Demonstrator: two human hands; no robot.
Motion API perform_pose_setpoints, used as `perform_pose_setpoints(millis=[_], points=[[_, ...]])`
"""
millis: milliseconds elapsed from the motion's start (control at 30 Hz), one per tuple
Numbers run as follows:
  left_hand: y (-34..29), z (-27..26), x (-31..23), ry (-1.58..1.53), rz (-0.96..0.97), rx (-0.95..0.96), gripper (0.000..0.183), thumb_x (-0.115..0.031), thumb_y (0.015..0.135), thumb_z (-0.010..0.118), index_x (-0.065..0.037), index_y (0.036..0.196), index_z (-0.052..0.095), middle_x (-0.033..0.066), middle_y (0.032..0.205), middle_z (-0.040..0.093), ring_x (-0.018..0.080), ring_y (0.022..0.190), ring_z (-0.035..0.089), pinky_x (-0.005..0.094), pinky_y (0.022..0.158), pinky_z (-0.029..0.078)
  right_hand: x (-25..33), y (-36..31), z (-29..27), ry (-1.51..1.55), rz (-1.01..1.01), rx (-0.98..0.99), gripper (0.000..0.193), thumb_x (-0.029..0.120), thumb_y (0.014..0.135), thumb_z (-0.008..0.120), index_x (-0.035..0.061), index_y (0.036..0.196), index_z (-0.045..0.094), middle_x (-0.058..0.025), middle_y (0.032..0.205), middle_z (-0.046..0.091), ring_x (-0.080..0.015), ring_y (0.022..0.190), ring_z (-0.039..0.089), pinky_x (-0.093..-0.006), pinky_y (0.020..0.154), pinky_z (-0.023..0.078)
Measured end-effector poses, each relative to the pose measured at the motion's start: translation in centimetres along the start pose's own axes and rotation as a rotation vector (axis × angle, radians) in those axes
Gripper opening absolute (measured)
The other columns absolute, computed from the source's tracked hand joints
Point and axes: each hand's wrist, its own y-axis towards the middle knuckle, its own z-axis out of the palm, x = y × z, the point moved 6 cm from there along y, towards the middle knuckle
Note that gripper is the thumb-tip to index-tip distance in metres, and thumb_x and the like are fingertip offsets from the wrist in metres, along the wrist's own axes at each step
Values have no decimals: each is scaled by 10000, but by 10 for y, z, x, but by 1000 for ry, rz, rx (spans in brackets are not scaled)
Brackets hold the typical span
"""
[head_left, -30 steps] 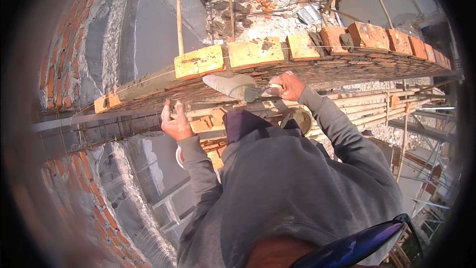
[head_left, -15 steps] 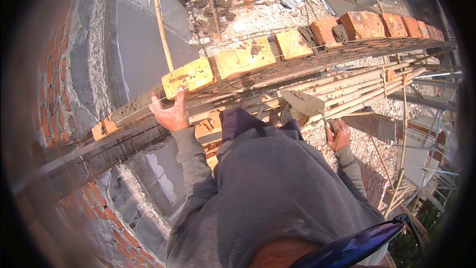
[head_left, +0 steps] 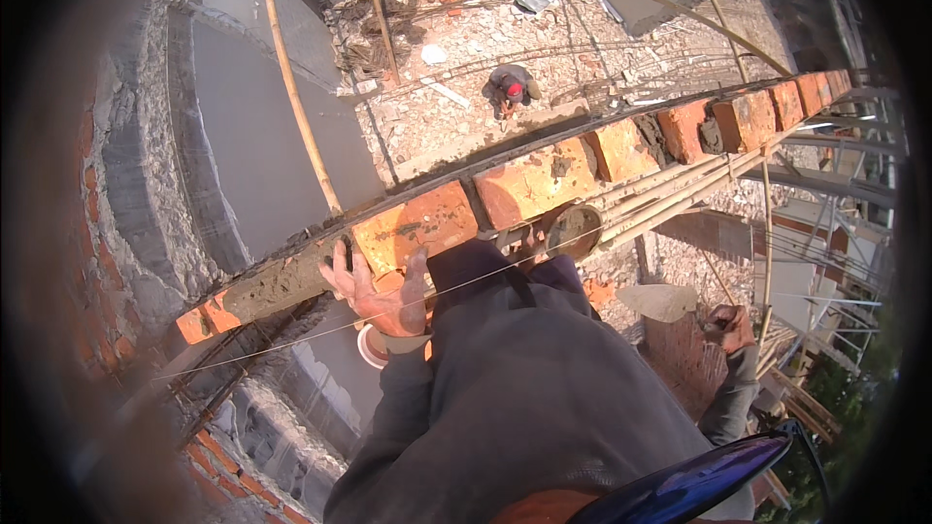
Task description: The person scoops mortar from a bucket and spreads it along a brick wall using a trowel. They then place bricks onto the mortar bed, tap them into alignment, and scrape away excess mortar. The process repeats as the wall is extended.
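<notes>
A row of bricks tops a curving wall, and the end brick (head_left: 416, 225) lies on its near left stretch. My left hand (head_left: 379, 299) is just below this brick, its fingers spread, the fingertips close against the brick's left end and near face. Whether they touch it I cannot tell. A mortar bed (head_left: 282, 281) runs left from there to a small brick piece (head_left: 207, 317). Away to the right, my right hand (head_left: 730, 328) is closed round the handle of a pointed trowel (head_left: 658, 302). A thin string (head_left: 466, 281) passes across my left hand and my body.
A round mortar pan (head_left: 573, 230) sits by my legs, beside bundled bamboo poles (head_left: 670, 196). Past the wall, far below, a person with red headwear (head_left: 511, 89) crouches on rubble. An upright bamboo pole (head_left: 296, 87) stands beyond the wall. Scaffolding (head_left: 845, 175) rises at right.
The view has tilted, bringing the person below into sight. My left hand has opened out beside the end brick. My right hand has carried the trowel right, away from the mortar pan.
</notes>
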Motion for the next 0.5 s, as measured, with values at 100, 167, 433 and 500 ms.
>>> perform_pose_setpoints(millis=[100,167,433,500], points=[[4,-4,-7,-53,286,-148,721,-291,715,961,-13,1317,678,229,1579,510,527,1565,307,727,1226,281,144,-61,-78,111,-339,10,253,99,656,896,-20,796,721,-37,743,670,-117,659,603,-295,570,438],[8,0,2,-48,227,-38,787,-353,740,952,-16,1367,616,258,1588,459,557,1547,292,766,1212,241,255,-82,-115,15,-427,-88,356,184,610,934,-13,821,727,-25,748,649,-127,656,571,-296,579,394],[0,0,25,-98,229,2,860,-530,795,914,43,1350,594,301,1580,476,600,1578,200,807,1218,170,536,59,-44,-1186,-952,-390,252,95,864,725,24,1105,720,-193,969,677,-425,845,667,-510,733,549],[-1,3,30,-113,217,-11,864,-571,813,895,46,1340,597,306,1560,504,607,1569,221,809,1215,179,549,110,-19,-1323,-945,-238,139,71,842,689,45,963,626,-146,896,643,-382,802,672,-496,696,545]])
